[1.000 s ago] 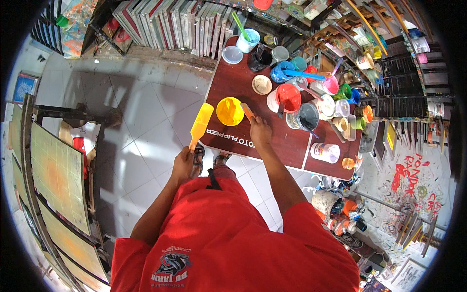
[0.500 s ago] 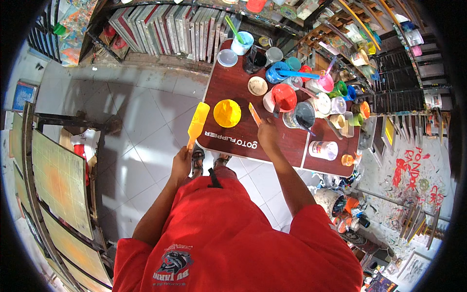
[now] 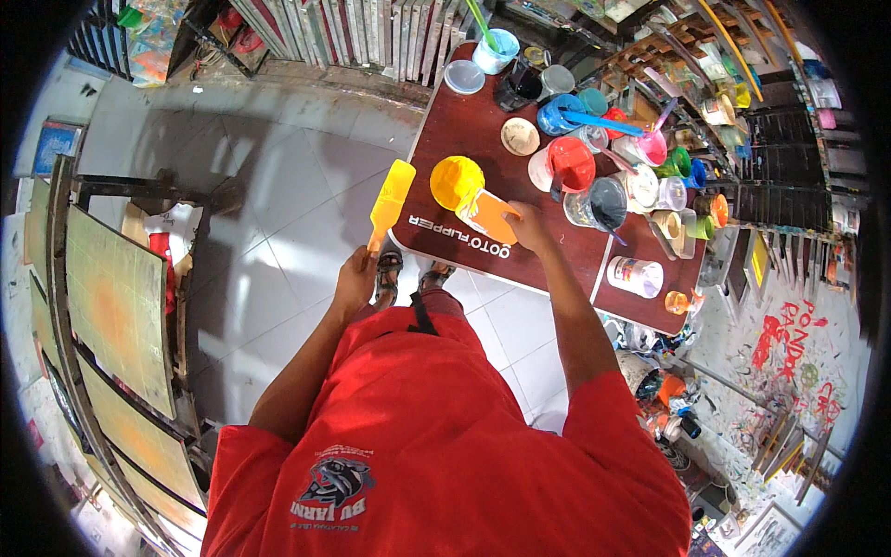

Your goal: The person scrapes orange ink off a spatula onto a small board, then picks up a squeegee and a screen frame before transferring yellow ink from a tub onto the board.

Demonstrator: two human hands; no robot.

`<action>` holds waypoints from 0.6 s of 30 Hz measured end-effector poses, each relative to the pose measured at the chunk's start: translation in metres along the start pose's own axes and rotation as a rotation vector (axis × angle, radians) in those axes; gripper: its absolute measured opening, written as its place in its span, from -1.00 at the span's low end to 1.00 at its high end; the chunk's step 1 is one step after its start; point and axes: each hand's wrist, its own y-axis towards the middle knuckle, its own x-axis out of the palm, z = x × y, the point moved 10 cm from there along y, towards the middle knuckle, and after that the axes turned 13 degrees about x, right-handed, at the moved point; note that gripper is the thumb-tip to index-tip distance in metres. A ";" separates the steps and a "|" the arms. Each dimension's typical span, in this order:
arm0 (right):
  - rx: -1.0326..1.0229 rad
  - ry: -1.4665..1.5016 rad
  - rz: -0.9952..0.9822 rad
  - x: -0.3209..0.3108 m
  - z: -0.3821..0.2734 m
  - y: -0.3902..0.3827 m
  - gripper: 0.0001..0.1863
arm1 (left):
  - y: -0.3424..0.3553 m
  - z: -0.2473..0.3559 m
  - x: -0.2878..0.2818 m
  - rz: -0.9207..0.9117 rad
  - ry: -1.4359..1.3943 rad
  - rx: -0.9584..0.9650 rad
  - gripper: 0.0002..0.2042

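My left hand [image 3: 355, 280] is closed around the handle of a yellow paint-coated spatula [image 3: 393, 195], whose broad blade points away from me beside the table's left edge. Over the table, my right hand [image 3: 531, 230] grips a flat orange and white scraper [image 3: 489, 217] with yellow paint along its far end. That end overlaps the near right rim of a tub of yellow paint [image 3: 455, 180]; whether it touches the rim I cannot tell. The tub stands near the left edge of the dark red table [image 3: 445, 243], to the right of the spatula blade.
Several paint tubs crowd the table's right side, among them a red one [image 3: 570, 162], a dark grey one [image 3: 596, 206] and a blue one [image 3: 561, 115]. A white tub [image 3: 635, 277] stands nearer me. Framed screens [image 3: 371, 32] line the back; a rack of panels [image 3: 116, 306] stands left.
The scraper in my right hand has gone from nearly edge-on to showing its flat face, and has moved left to the yellow paint tub. My left hand still holds the spatula. The whole view has shifted.
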 end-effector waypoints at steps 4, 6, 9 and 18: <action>0.023 -0.278 -0.207 0.016 -0.005 0.009 -0.67 | -0.006 -0.011 -0.004 0.027 -0.037 -0.027 -0.76; 0.013 -0.321 -0.229 0.019 -0.005 0.009 -0.69 | -0.009 -0.008 -0.006 0.036 -0.046 -0.047 -0.75; -0.017 -0.393 -0.243 0.023 -0.003 0.009 -0.73 | -0.012 -0.009 -0.007 0.036 -0.041 -0.086 -0.75; -0.031 -0.420 -0.409 0.018 0.003 0.005 -0.75 | -0.010 0.002 -0.004 0.001 -0.040 -0.130 -0.75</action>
